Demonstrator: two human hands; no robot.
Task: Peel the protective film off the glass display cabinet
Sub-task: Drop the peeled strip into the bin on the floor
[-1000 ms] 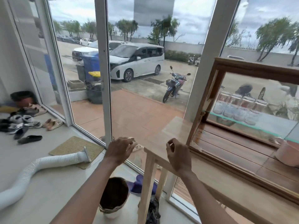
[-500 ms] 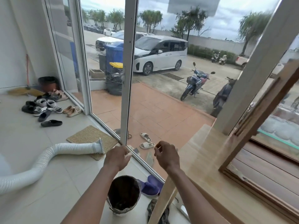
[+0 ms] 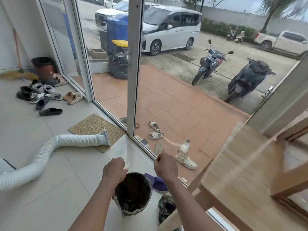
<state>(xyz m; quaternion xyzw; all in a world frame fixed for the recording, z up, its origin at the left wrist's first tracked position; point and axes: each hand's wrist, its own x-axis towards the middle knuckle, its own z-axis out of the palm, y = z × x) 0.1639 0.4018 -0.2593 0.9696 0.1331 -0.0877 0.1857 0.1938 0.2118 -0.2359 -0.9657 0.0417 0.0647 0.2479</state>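
Clear film [image 3: 129, 157] pinched in left fingers [image 3: 124, 165]

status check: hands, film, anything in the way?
Left hand and right hand pinch clear film stretched between them. Dark bin directly below. Nothing blocking.

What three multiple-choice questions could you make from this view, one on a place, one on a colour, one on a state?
1. Where is the open bag?
A. on the wooden table
B. on the floor below the hands
C. outside the glass

2. What colour is the bin lid outside?
A. yellow
B. red
C. green

3. What are the hands doing?
A. resting flat
B. pinching clear film between them
C. lifting a shoe

Answers:
1 B, it stands on the tiles under the left hand and right hand.
2 A, yellow against the blue bin.
3 B, both are closed on the film.
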